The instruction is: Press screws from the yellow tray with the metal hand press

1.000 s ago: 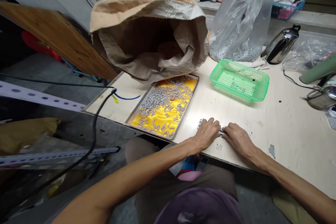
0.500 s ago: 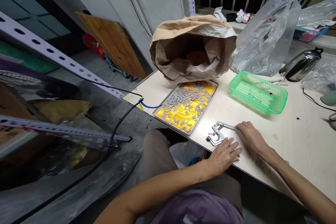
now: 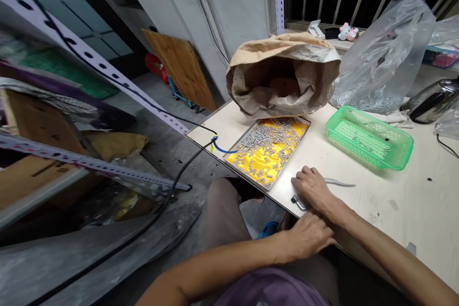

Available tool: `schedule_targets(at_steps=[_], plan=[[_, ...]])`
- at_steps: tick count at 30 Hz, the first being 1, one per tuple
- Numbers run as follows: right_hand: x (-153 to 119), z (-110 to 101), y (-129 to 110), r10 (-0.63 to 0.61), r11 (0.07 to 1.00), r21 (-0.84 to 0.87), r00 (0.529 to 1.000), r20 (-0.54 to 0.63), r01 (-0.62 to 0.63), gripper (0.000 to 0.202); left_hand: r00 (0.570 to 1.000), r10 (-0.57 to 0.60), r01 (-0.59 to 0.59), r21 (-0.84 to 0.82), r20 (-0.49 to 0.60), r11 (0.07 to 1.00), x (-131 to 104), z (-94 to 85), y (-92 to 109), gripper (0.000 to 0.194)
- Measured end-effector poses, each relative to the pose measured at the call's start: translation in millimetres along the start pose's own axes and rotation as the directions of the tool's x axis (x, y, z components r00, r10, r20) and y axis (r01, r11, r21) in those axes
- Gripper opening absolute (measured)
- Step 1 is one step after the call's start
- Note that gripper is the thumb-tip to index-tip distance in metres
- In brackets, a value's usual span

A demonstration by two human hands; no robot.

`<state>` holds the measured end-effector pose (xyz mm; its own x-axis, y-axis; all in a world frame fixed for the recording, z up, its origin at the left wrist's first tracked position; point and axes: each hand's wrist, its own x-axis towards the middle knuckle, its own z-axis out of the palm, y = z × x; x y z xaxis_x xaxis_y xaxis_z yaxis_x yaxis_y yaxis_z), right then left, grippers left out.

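Observation:
Metal C-jaw pliers [image 3: 300, 204] lie on the table near its front edge, mostly covered by my hands. One curved handle juts out to the right. My left hand [image 3: 311, 235] is closed at the table edge, around the lower part of the pliers, as far as it shows. Over the jaw, my right hand [image 3: 314, 188] has its fingers pressed together; whatever is in them is hidden. To the left lies a shallow tray [image 3: 271, 185] with yellow cloth and many small metal pins [image 3: 263, 136].
A green plastic basket [image 3: 401, 160] with a few small pieces stands at the right. Behind the tray is an open brown paper sack [image 3: 244, 91], beside a clear plastic bag [image 3: 401, 48] of metal parts. A black cable [image 3: 161, 205] runs past the table's left corner.
My right hand has moved left from the upper handle onto the jaw. My left hand has curled from spread fingers into a closed grip. The view has shifted slightly.

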<state>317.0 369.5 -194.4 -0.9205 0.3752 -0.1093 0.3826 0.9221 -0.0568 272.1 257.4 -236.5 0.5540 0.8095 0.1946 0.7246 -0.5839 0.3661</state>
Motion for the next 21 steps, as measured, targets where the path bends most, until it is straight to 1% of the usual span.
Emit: schedule_targets(at_steps=[2, 3, 4, 5, 6, 7, 8, 9, 10, 11, 12, 13, 14, 15, 16, 17, 19, 20, 21], plan=[[13.3, 2.9, -7.4, -0.015, 1.0, -0.013, 0.999, 0.03, 0.015, 0.017, 0.992, 0.109, -0.109, 0.004, -0.067, 0.994, -14.1, -14.0, -2.2, 0.023], [16.7, 5.2, -8.1, -0.022, 1.0, -0.004, 1.0, 0.021, 0.022, 0.018, 0.985, 0.128, -0.127, 0.014, -0.117, 0.992, -22.1, -23.2, -6.8, 0.025], [18.1, 7.1, -6.2, -0.026, 1.0, 0.017, 1.0, -0.002, 0.026, 0.019, 0.979, 0.098, -0.094, 0.033, -0.178, 0.995, -29.8, -33.6, -14.5, 0.027], [17.7, 8.0, -1.3, -0.019, 0.999, 0.048, 0.999, -0.044, 0.021, 0.019, 0.97, 0.015, -0.003, 0.051, -0.243, 0.999, -36.6, -44.6, -25.1, 0.029], [16.0, 7.1, 6.8, 0.001, 0.996, 0.085, 0.994, -0.108, 0.008, 0.02, 0.947, -0.115, 0.138, 0.058, -0.3, 0.989, -41.8, -55.8, -38.4, 0.03], [13.2, 3.9, 18.3, 0.039, 0.992, 0.121, 0.98, -0.196, -0.015, 0.021, 0.898, -0.271, 0.307, 0.053, -0.348, 0.95, -45.1, -66.5, -53.7, 0.03], [9.5, -1.5, 33.0, 0.097, 0.987, 0.153, 0.95, -0.296, -0.053, 0.022, 0.832, -0.423, 0.466, 0.037, -0.359, 0.884, -46.1, -76.3, -69.8, 0.029], [5.3, -9.1, 50.2, 0.168, 0.979, 0.175, 0.903, -0.395, -0.106, 0.024, 0.763, -0.546, 0.589, 0.022, -0.345, 0.808, -45.0, -84.7, -85.6, 0.027], [0.5, -18.3, 68.8, 0.241, 0.968, 0.179, 0.846, -0.476, -0.175, 0.025, 0.701, -0.641, 0.678, 0.015, -0.314, 0.735, -41.7, -91.3, -100.0, 0.026], [-4.5, -28.4, 87.4, 0.307, 0.952, 0.169, 0.793, -0.526, -0.257, 0.026, 0.653, -0.709, 0.738, 0.014, -0.267, 0.674, -36.9, -96.2, -112.2, 0.024], [-9.7, -38.2, 104.4, 0.357, 0.931, 0.139, 0.754, -0.551, -0.338, 0.027, 0.617, -0.756, 0.777, 0.019, -0.218, 0.629, -30.9, -99.4, -121.8, 0.024], [-15.1, -46.9, 118.3, 0.403, 0.9, 0.1, 0.721, -0.563, -0.425, 0.029, 0.593, -0.787, 0.801, 0.027, -0.17, 0.598, -24.4, -101.2, -128.6, 0.024], [-20.5, -53.5, 127.7, 0.443, 0.865, 0.064, 0.698, -0.563, -0.498, 0.031, 0.576, -0.808, 0.816, 0.036, -0.127, 0.576, -17.9, -101.9, -132.9, 0.024], [-25.9, -57.1, 131.8, 0.468, 0.843, 0.04, 0.695, -0.546, -0.536, 0.031, 0.562, -0.822, 0.827, 0.045, -0.093, 0.56, -11.9, -101.8, -135.2, 0.023], [-31.4, -57.5, 130.4, 0.48, 0.843, 0.038, 0.717, -0.505, -0.537, 0.031, 0.552, -0.831, 0.834, 0.053, -0.067, 0.549, -6.7, -101.3, -136.1, 0.023], [-36.9, -54.4, 123.9, 0.473, 0.866, 0.066, 0.766, -0.436, -0.496, 0.031, 0.544, -0.838, 0.839, 0.061, -0.05, 0.541, -2.5, -100.6, -136.3, 0.023], [-48.1, -39.3, 98.8, 0.383, 0.918, 0.204, 0.891, -0.243, -0.339, 0.033, 0.528, -0.849, 0.848, 0.076, -0.03, 0.524, 3.1, -99.1, -136.5, 0.022], [-53.9, -28.7, 82.9, 0.318, 0.92, 0.287, 0.937, -0.146, -0.268, 0.033, 0.521, -0.853, 0.851, 0.084, -0.02, 0.518, 4.8, -98.5, -136.9, 0.023], [-59.6, -17.4, 66.4, 0.27, 0.91, 0.347, 0.96, -0.074, -0.229, 0.033, 0.515, -0.857, 0.854, 0.096, -0.012, 0.512, 6.0, -98.1, -137.6, 0.023]])
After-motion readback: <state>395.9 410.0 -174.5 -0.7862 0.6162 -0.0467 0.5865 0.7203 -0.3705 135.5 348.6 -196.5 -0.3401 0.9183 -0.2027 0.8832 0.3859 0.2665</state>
